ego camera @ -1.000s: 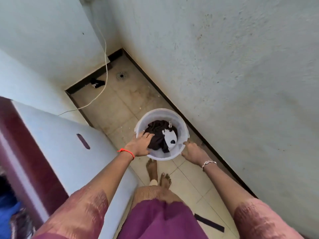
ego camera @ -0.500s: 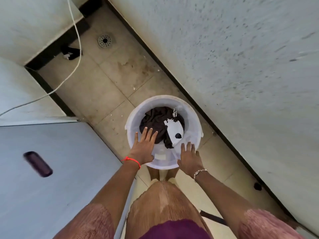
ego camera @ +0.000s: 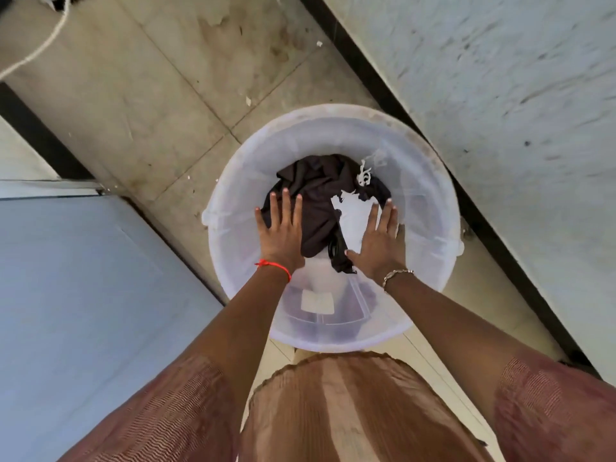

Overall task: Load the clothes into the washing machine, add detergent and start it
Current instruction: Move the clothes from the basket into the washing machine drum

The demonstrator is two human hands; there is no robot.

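Observation:
A translucent white bucket (ego camera: 430, 181) stands on the tiled floor below me. In its bottom lies a heap of dark brown clothes (ego camera: 320, 191) with a white piece of cloth (ego camera: 355, 218) on top. My left hand (ego camera: 283, 231), with a red thread at the wrist, reaches down inside the bucket, fingers spread over the left side of the dark cloth. My right hand (ego camera: 380, 238), with a metal bracelet, lies fingers apart on the white cloth. Neither hand has closed around anything. The washing machine (ego camera: 83, 311) shows as a pale blue-grey top at the left.
A rough pale wall (ego camera: 500, 78) with a black skirting strip runs close along the right of the bucket. A white cord (ego camera: 40, 50) crosses the stained floor tiles (ego camera: 166, 78) at the upper left. My skirt fills the bottom of the view.
I have bent lower, so the bucket fills more of the view. Both hands moved from the bucket's near rim down inside it onto the clothes.

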